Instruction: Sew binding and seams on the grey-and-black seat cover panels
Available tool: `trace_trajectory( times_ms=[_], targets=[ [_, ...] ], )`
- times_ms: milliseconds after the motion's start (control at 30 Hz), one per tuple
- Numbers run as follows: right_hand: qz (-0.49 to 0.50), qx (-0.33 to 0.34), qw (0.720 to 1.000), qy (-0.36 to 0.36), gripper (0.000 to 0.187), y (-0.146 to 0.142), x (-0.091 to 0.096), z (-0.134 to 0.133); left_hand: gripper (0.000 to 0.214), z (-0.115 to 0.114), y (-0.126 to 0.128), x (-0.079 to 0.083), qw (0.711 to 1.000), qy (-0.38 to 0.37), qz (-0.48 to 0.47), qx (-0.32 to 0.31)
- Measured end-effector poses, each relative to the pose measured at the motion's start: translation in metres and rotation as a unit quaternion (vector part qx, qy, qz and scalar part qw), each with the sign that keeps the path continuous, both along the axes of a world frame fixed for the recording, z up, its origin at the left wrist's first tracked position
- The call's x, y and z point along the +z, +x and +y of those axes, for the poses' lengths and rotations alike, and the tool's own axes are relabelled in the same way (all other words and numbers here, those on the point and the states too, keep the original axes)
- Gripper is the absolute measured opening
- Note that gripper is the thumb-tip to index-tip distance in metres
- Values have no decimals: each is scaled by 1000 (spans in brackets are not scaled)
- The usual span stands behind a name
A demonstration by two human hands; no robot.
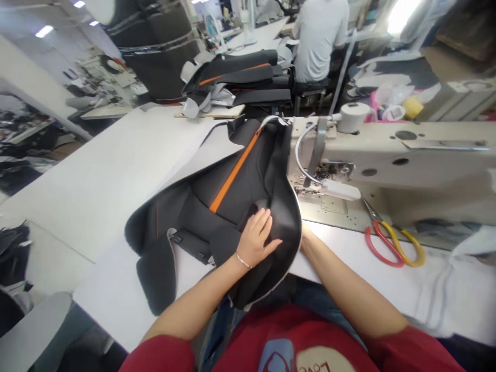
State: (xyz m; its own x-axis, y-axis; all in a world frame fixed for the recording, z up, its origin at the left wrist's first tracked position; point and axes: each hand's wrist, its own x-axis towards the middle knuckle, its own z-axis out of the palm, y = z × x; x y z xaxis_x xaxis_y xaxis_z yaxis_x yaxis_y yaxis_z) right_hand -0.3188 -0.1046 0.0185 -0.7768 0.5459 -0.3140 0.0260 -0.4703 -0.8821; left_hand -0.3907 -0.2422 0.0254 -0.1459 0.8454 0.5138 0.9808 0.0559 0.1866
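Note:
A black padded cover point(186, 206) with an orange stripe point(234, 173) is spread over the white table, its right edge reaching the sewing machine point(333, 178). My left hand point(258, 235) rests on top of the cover, fingers stretched out and palm down. Under the curled right edge of the same cover goes my right hand; only the wrist and forearm point(321, 258) show, and its fingers are hidden. Scissors with red and yellow handles point(387, 240) lie beside the machine, to the right of my right forearm.
The white table point(96, 155) extends to the left. Behind it are stacked black and orange pieces point(240, 77) and a large dark roll point(155, 51). A person in a light shirt point(320, 39) sits farther back. White cloth point(465, 289) lies at the right.

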Motion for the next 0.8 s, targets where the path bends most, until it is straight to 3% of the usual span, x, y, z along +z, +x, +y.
trace_trajectory(
  times_ms=[67, 133, 167, 233, 300, 367, 433, 500, 600, 667, 733, 800],
  targets=[
    [-17, 27, 999, -37, 32, 8, 6, 1, 32, -21, -20, 11, 994, -58, -20, -85],
    [-55, -10, 998, 32, 29, 22, 8, 3, 22, -46, -54, 28, 989, -104, -52, -95],
    [-70, -29, 992, 98, 34, 30, 9, 5, 23, -60, -77, 38, 991, -110, -66, -47],
    [-114, -41, 974, 191, 46, 48, 12, 8, 23, -92, -130, 62, 983, -83, -76, 148],
    [-121, -13, 956, 267, 68, 62, 17, 8, 29, -127, -182, 85, 920, -38, -76, 382],
    [-130, 17, 927, 352, 80, 67, 22, 4, 48, -156, -218, 99, 825, -55, -173, 535],
    [-156, 56, 884, 437, 81, 61, 23, 0, 55, -172, -232, 100, 740, -73, -308, 593],
    [-187, 89, 842, 498, 73, 48, 18, 0, 50, -176, -228, 91, 700, -71, -385, 597],
    [-207, 118, 817, 525, 63, 26, 7, 4, 43, -170, -214, 81, 703, -38, -396, 589],
    [-201, 141, 815, 525, 63, 11, 3, -1, 41, -164, -214, 95, 719, -4, -386, 578],
    [-186, 160, 813, 529, 64, -10, 5, -18, 39, -154, -222, 134, 753, 46, -346, 557],
    [-160, 181, 810, 534, 67, -43, 13, -45, 36, -136, -229, 194, 803, 122, -255, 525]
  ],
)
